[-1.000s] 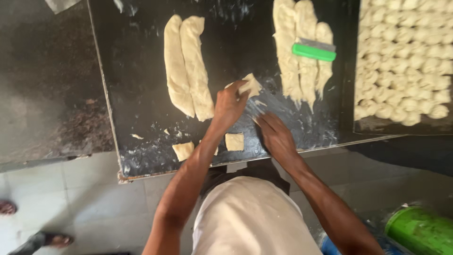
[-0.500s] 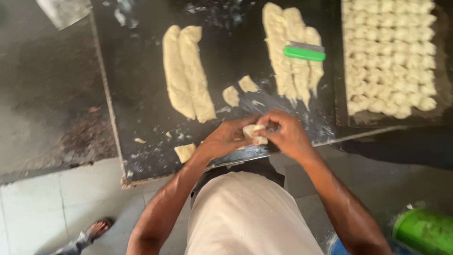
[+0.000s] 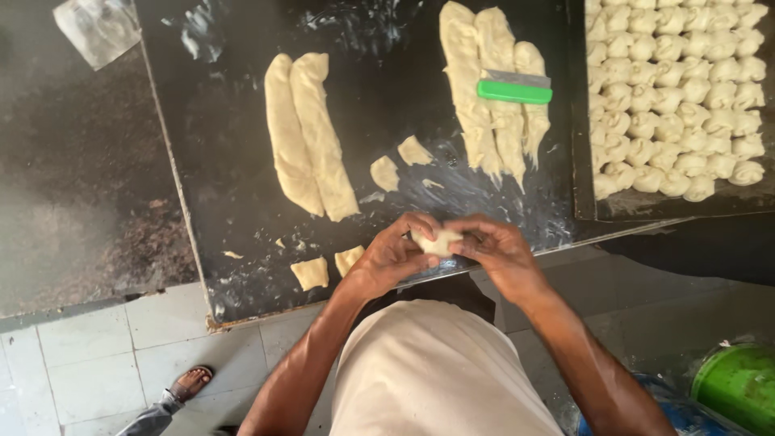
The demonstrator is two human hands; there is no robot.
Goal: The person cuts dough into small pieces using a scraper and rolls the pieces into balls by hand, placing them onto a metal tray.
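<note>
My left hand [image 3: 389, 260] and my right hand [image 3: 499, 252] meet over the near edge of a black work board [image 3: 234, 202], both pinching one small piece of pale dough [image 3: 437, 241] between their fingers. Two small cut dough pieces [image 3: 385, 172] lie on the board just beyond my hands, and two more [image 3: 311, 273] lie near the front edge to the left. Two long dough strips [image 3: 311, 133] rest at the board's left-centre. A group of three long strips [image 3: 492, 97] lies further right, with a green-handled scraper [image 3: 514, 88] across them.
A dark tray [image 3: 583, 186] at the right holds several rows of shaped dough pieces [image 3: 674, 97]. A dark stone counter [image 3: 73, 186] lies left of the board. Below are pale floor tiles, another person's sandalled foot [image 3: 187, 381], and a green bucket [image 3: 739, 387].
My left hand drew back from the board's middle with a dough piece and joined my right hand at the near edge; both now hold it together.
</note>
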